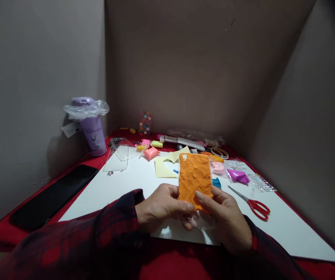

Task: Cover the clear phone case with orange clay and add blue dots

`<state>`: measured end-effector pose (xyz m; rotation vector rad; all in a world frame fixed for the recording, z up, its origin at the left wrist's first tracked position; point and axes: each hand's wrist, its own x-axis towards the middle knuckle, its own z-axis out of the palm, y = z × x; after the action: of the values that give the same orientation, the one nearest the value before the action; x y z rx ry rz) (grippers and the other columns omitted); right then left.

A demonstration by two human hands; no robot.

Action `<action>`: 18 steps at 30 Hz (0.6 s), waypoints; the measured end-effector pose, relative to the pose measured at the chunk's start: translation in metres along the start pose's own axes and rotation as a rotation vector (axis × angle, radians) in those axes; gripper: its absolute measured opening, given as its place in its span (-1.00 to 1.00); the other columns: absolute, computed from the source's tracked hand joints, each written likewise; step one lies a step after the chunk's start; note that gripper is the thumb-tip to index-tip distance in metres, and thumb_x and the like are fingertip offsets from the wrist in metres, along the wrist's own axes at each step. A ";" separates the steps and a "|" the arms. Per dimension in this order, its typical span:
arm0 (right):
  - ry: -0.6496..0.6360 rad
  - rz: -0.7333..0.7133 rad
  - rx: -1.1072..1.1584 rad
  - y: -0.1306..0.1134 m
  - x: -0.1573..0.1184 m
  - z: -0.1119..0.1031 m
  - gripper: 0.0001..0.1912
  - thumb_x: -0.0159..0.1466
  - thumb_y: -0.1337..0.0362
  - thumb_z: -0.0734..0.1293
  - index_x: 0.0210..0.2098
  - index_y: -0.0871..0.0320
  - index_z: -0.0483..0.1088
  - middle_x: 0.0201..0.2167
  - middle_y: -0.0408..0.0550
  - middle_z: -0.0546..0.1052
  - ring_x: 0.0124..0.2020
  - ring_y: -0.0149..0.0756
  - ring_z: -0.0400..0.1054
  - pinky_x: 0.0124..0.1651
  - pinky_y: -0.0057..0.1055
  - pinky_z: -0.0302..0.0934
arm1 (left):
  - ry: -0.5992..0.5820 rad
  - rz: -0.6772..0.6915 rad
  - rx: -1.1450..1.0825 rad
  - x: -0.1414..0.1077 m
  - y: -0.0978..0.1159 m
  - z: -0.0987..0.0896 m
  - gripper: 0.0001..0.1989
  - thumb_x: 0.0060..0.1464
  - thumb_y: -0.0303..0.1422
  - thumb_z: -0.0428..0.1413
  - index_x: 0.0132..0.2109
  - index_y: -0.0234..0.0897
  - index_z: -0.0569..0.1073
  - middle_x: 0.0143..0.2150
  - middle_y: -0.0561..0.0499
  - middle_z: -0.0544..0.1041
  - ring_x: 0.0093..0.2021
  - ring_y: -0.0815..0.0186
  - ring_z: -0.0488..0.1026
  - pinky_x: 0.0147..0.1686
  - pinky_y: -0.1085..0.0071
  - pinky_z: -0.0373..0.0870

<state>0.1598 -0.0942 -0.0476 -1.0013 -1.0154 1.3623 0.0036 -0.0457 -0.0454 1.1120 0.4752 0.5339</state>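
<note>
An orange clay-covered panel (195, 177) is held upright between both hands above the white board. Its surface is lumpy, and a small pale hole shows at its top left corner. My left hand (165, 206) grips the lower left edge, thumb on the clay. My right hand (225, 216) holds the lower right edge, its thumb pressed on the front. Clear plastic hangs beneath the panel. Behind it lies yellow paper (163, 168) with a cut-out, and packets of pink clay (217, 167) and purple clay (237, 176).
Red scissors (256, 206) and a gem sheet (261, 182) lie right on the white board (286, 229). Clear cases (116, 161), a black phone (55, 196) and a purple cup (93, 134) are left. Walls enclose the table's back and sides.
</note>
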 end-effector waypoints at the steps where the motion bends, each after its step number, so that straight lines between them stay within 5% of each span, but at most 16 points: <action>1: 0.004 0.000 0.006 0.000 0.000 0.001 -0.76 0.14 0.18 0.35 -0.23 0.16 0.40 -0.39 -0.04 0.51 -0.47 -0.27 0.37 -0.40 -0.39 0.24 | 0.002 0.004 0.006 0.000 0.000 0.000 -0.70 -0.15 -0.35 0.22 -0.25 -0.48 0.48 -0.42 -0.14 0.49 -0.49 0.34 0.43 -0.39 0.37 0.39; 7: 0.063 0.021 0.050 -0.005 0.001 0.003 -0.72 0.07 0.14 0.40 -0.27 0.15 0.43 -0.38 -0.02 0.53 -0.56 -0.32 0.36 -0.45 -0.38 0.27 | 0.011 -0.017 -0.033 0.002 0.000 0.000 -0.71 -0.10 -0.30 0.19 -0.27 -0.47 0.48 -0.43 -0.13 0.49 -0.45 0.31 0.47 -0.40 0.39 0.40; 13: 0.168 0.010 0.048 -0.007 0.001 0.001 -0.67 0.00 0.12 0.44 -0.26 0.12 0.46 -0.33 -0.03 0.54 -0.40 -0.25 0.42 -0.39 -0.42 0.30 | 0.077 -0.053 -0.008 0.001 0.003 -0.001 -0.69 -0.07 -0.21 0.15 -0.34 -0.46 0.47 -0.47 -0.13 0.50 -0.46 0.24 0.49 -0.51 0.41 0.40; 18: 0.203 0.015 0.017 -0.009 0.000 0.000 -0.65 -0.03 0.08 0.45 -0.29 0.12 0.45 -0.39 -0.05 0.53 -0.48 -0.30 0.38 -0.50 -0.46 0.24 | 0.021 -0.073 -0.014 -0.001 0.005 -0.001 -0.68 -0.02 -0.17 0.09 -0.34 -0.42 0.44 -0.43 -0.12 0.51 -0.53 0.28 0.49 -0.64 0.51 0.32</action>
<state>0.1618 -0.0936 -0.0393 -1.1113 -0.8447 1.2513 0.0018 -0.0437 -0.0411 1.0727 0.5275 0.4846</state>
